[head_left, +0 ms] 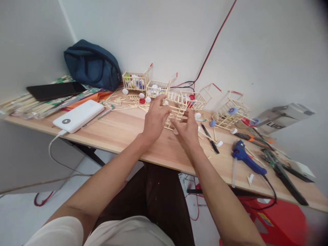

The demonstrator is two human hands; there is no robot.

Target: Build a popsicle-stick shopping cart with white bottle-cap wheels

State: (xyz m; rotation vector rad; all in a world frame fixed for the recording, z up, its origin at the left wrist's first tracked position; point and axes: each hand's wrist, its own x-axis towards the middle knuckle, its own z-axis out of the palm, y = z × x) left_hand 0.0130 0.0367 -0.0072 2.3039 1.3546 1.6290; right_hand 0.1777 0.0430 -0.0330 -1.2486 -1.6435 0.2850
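Observation:
My left hand (155, 118) and my right hand (188, 130) both grip a small cart frame (176, 110) built of pale wooden sticks, held just above the wooden table (123, 131). The left fingers pinch its upper left edge. My right fingers hold its lower right side. Much of the frame is hidden behind the hands.
Finished stick carts (135, 80) (232, 109) stand along the wall with bottle caps (142, 100) and loose sticks. A blue glue gun (246, 159), pliers and a black knife (210, 138) lie at the right. A white power bank (78, 116), a phone and a blue bag (92, 65) are left.

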